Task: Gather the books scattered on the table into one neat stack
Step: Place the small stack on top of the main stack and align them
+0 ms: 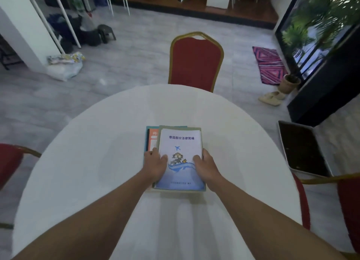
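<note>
A stack of books (180,142) lies in the middle of the round white table (87,152). The top one is a white-and-blue booklet with a whale picture and a blue plane. A grey-green cover shows under its edges, and an orange-and-teal book (152,139) sticks out to the left below. My left hand (155,165) presses against the left side of the stack, thumb on the top cover. On the right side my right hand (205,165) grips the edge, thumb on the top cover too.
A red chair with a gold frame (195,62) stands at the far side of the table. Red chairs also sit at the left (9,162) and right (346,205) edges. A dark tray (302,150) lies on the floor to the right.
</note>
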`<move>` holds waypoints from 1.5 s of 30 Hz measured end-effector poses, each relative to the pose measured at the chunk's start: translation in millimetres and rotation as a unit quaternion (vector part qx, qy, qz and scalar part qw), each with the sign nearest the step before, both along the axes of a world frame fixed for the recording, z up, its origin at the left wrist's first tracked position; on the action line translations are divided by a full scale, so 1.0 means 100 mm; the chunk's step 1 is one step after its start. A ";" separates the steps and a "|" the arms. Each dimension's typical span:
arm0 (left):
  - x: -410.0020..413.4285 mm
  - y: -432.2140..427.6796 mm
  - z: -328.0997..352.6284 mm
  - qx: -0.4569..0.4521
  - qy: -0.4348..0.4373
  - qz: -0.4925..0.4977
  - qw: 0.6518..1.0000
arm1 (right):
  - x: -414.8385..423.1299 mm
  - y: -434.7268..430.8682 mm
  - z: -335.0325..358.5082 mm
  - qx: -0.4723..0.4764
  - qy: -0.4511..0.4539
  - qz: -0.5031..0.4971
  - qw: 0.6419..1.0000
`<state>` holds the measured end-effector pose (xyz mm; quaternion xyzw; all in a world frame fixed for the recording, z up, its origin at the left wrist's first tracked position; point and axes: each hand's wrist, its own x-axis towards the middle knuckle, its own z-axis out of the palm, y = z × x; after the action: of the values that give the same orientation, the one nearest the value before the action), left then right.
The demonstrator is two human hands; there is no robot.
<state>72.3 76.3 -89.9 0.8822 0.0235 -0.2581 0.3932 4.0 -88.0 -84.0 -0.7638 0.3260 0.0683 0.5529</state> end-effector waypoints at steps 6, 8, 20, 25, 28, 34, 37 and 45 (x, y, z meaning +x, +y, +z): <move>0.28 0.23 -0.21 0.018 0.009 0.028 0.999 | 0.42 0.24 -0.25 -0.038 0.040 0.010 0.998; 0.33 0.27 -0.30 0.054 0.008 0.019 0.998 | 0.49 0.28 -0.32 -0.061 0.068 0.003 0.996; 0.36 0.36 -0.54 -0.079 0.056 0.076 0.992 | 0.57 0.25 -0.49 -0.063 0.069 -0.007 0.996; 0.31 0.35 -0.61 -0.110 0.053 0.054 0.991 | 0.50 0.32 -0.63 -0.090 0.073 0.026 0.993; 0.32 0.36 -0.56 -0.108 0.062 0.043 0.991 | 0.52 0.33 -0.66 -0.102 0.087 0.032 0.990; 0.31 0.35 -0.64 -0.094 0.054 0.039 0.993 | 0.45 0.35 -0.69 -0.096 0.089 0.016 0.991; 0.31 0.35 -0.65 -0.091 0.053 0.036 0.994 | 0.44 0.37 -0.69 -0.096 0.089 0.017 0.991; 0.33 0.35 -0.73 -0.088 0.034 0.033 0.995 | 0.44 0.38 -0.69 -0.099 0.087 0.017 0.991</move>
<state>104.9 111.8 -162.7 0.8335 0.0433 -0.2760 0.4768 48.0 -50.5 -153.1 -0.8114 0.3650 0.1115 0.4426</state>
